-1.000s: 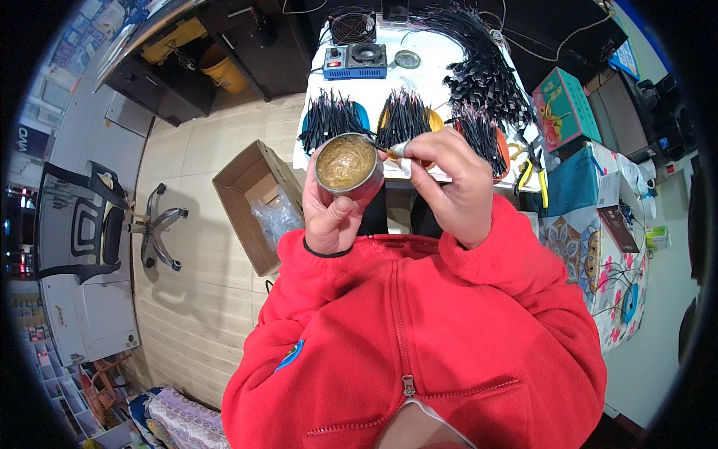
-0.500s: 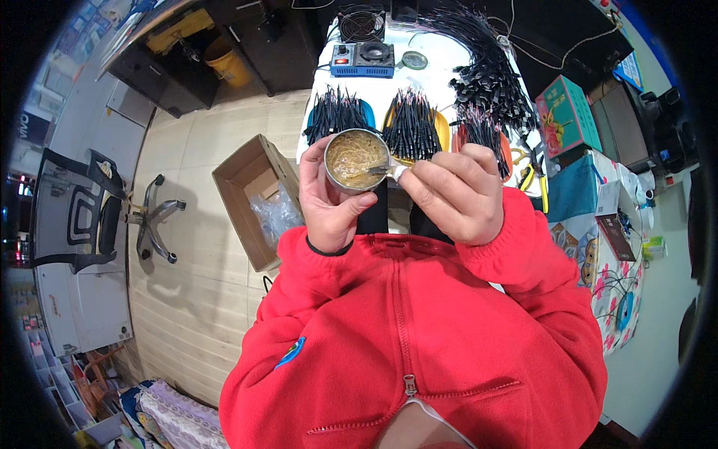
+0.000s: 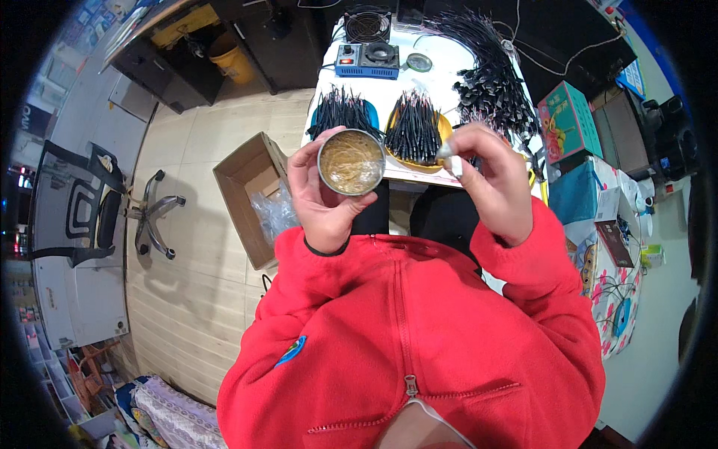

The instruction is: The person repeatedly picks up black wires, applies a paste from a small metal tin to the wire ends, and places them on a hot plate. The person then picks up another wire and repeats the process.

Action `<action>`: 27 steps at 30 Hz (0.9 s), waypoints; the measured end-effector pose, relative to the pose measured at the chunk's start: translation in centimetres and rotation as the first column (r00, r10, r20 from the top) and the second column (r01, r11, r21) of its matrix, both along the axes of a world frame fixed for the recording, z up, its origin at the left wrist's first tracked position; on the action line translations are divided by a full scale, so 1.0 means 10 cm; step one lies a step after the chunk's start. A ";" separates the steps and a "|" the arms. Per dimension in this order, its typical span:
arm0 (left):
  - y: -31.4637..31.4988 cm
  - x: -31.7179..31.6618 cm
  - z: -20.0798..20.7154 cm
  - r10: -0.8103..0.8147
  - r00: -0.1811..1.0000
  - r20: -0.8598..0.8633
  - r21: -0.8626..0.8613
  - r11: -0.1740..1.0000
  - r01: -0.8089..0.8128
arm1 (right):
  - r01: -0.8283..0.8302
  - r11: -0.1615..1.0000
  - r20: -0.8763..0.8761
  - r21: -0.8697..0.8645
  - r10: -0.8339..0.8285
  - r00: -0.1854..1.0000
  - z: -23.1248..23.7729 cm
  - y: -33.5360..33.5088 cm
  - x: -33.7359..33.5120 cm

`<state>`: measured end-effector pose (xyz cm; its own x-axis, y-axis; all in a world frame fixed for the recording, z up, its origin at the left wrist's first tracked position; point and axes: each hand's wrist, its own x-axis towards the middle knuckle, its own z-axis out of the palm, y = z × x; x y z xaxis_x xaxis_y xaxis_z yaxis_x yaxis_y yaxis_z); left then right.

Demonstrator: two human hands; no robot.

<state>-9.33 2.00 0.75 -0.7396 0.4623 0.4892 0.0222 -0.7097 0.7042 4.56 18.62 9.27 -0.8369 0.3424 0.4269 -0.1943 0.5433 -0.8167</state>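
Note:
My left hand (image 3: 323, 196) is wrapped round a small round metal tin (image 3: 351, 162), its open top facing up. Brownish-yellow paste coats the inside, with scratch marks across its surface. To the right, my right hand (image 3: 495, 179) is raised over the table's near edge, apart from the tin. Its thumb and fingers are pinched together, and small white and grey bits show at the tips. What it holds is too small and partly hidden to name. Just beyond the hands stand bundles of short black cables (image 3: 413, 129) with stripped pinkish ends, in a yellow tray (image 3: 446, 129) and a blue tray (image 3: 373, 114).
A blue solder-pot-like heater (image 3: 367, 61) sits farther back, beside a fan (image 3: 367, 28) and a round lid (image 3: 419, 63). Long black cables (image 3: 490, 86) heap at the right. A cardboard box (image 3: 241, 187) with clear plastic stands on the floor, near an office chair (image 3: 93, 198).
My right hand has drawn back from the tin to the right, taking the slim grey-tipped piece out of the paste. The left hand still holds the tin, shifted slightly left.

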 end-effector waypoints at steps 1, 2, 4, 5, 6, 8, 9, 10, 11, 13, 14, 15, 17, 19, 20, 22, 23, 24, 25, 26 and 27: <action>0.01 0.00 -0.01 -0.003 0.999 -0.046 -0.008 1.000 0.003 | -0.062 0.948 0.114 -0.313 0.102 0.988 0.01 0.00 -0.01; 0.03 0.01 -0.01 -0.015 0.995 -0.097 -0.009 1.000 0.014 | -0.132 0.889 0.173 -0.439 0.227 0.958 0.02 0.04 -0.02; 0.03 0.02 -0.02 -0.029 0.996 -0.090 -0.036 0.999 0.026 | -0.192 0.740 0.218 -0.644 0.419 0.881 0.02 0.09 -0.07; 0.03 0.03 -0.02 -0.046 0.995 -0.088 -0.042 0.998 0.042 | -0.206 0.714 0.231 -0.669 0.463 0.855 0.02 0.13 -0.09; 0.03 0.04 -0.02 -0.062 0.995 -0.072 -0.047 0.997 0.059 | -0.202 0.697 0.261 -0.688 0.497 0.828 0.01 0.17 -0.10; 0.03 0.05 -0.02 -0.075 0.994 -0.081 -0.062 0.996 0.070 | -0.188 0.712 0.324 -0.677 0.518 0.792 -0.03 0.24 -0.13; 0.03 0.06 -0.03 -0.089 0.993 -0.082 -0.073 0.994 0.083 | -0.179 0.742 0.359 -0.646 0.503 0.786 -0.06 0.27 -0.15; 0.03 0.06 -0.03 -0.065 0.995 -0.073 -0.058 0.996 0.061 | -0.212 0.749 0.350 -0.627 0.515 0.782 -0.09 0.30 -0.16; 0.03 0.04 -0.03 -0.048 0.996 -0.069 -0.043 0.998 0.045 | -0.131 0.829 0.444 -0.543 0.416 0.794 -0.10 0.33 -0.16; 0.05 0.02 -0.04 -0.016 0.997 -0.077 -0.014 1.000 0.015 | 0.016 0.936 0.589 -0.352 0.209 0.780 -0.10 0.39 -0.14; 0.07 0.01 -0.04 -0.045 0.997 -0.060 -0.025 0.999 0.044 | -0.028 0.932 0.486 -0.360 0.214 0.847 -0.09 0.40 -0.12; 0.10 0.00 -0.05 -0.072 0.997 -0.040 -0.028 0.997 0.071 | -0.009 0.941 0.442 -0.337 0.167 0.881 -0.08 0.40 -0.08; 0.15 0.00 -0.06 -0.114 0.993 -0.006 -0.073 0.991 0.114 | 0.086 0.982 0.387 -0.167 -0.015 0.922 -0.07 0.37 -0.05; 0.21 0.02 -0.08 -0.175 0.978 0.113 -0.088 0.979 0.185 | 0.120 0.905 -0.042 0.408 -0.113 0.993 -0.08 0.34 -0.07; 0.24 0.02 -0.08 -0.210 0.963 0.171 -0.082 0.971 0.226 | 0.158 0.770 -0.166 0.618 -0.069 0.984 -0.07 0.34 -0.07; 0.31 0.01 -0.08 -0.244 0.937 0.249 -0.059 0.962 0.266 | 0.234 0.529 -0.335 0.816 0.104 0.936 -0.09 0.35 -0.13; 0.33 -0.01 -0.06 -0.272 0.917 0.292 -0.043 0.954 0.296 | 0.201 0.467 -0.292 0.861 0.132 0.947 -0.11 0.35 -0.14; 0.36 -0.04 -0.05 -0.299 0.894 0.332 -0.024 0.945 0.325 | 0.174 0.397 -0.258 0.901 0.170 0.951 -0.13 0.38 -0.15; 0.36 -0.08 -0.03 -0.298 0.889 0.348 -0.004 0.948 0.319 | 0.154 0.376 -0.233 0.914 0.174 0.957 -0.12 0.46 -0.14; 0.37 -0.14 0.00 -0.305 0.872 0.382 0.039 0.948 0.315 | 0.141 0.419 -0.215 0.897 0.136 0.967 -0.12 0.58 -0.13; 0.39 -0.23 0.04 -0.302 0.879 0.368 0.021 0.948 0.316 | 0.139 0.459 -0.187 0.878 0.061 0.980 -0.12 0.73 -0.14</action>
<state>-11.62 5.94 1.10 -0.6780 0.7094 0.1923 -0.4554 -0.6108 0.6478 3.20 25.95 8.03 -0.7132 -0.2724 0.6458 -0.2289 0.9614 0.1527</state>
